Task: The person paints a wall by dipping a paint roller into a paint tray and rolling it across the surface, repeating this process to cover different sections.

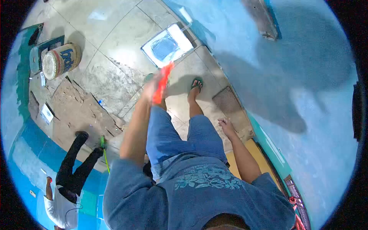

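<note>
My left hand, smeared by motion, is closed around a long red-orange thing whose kind is too blurred to make out. It is held out in front of my left leg. Just past it on the floor lies a rectangular white tray with blue paint in it. My right hand hangs beside my right thigh, fingers loosely apart and nothing visible in them. Both of my feet stand on the tiles near the tray.
The blue wall runs along my right. A bucket stands at the far left near brown cardboard on the floor. A co-worker in a white shirt stands at lower left, holding something red. A crate is at lower right.
</note>
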